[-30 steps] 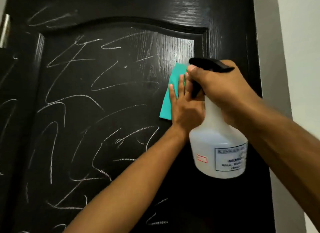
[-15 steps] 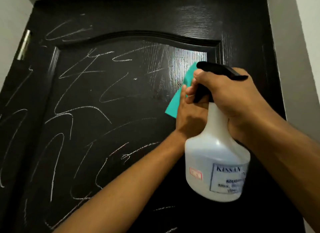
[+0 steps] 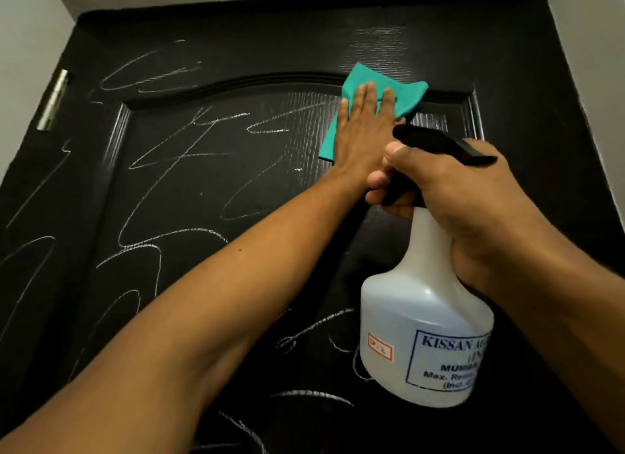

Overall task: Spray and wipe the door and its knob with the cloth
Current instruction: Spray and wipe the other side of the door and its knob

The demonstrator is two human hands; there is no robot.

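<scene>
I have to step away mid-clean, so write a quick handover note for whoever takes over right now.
Left hand: flat, fingers straight, pressing the cloth on the door at the top right of the arched panel.
Right hand: grips the spray bottle by its trigger head, held in front of the door.
Done: the patch around the cloth looks free of chalk marks.
Left: scribbles across the left, middle and lower door; the knob, which is out of view.

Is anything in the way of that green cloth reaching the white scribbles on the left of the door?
Nothing visible does. The left hand presses the cloth flat on the door, and bare panel runs from it to the chalk marks. The spray bottle hangs off to the right.
</scene>
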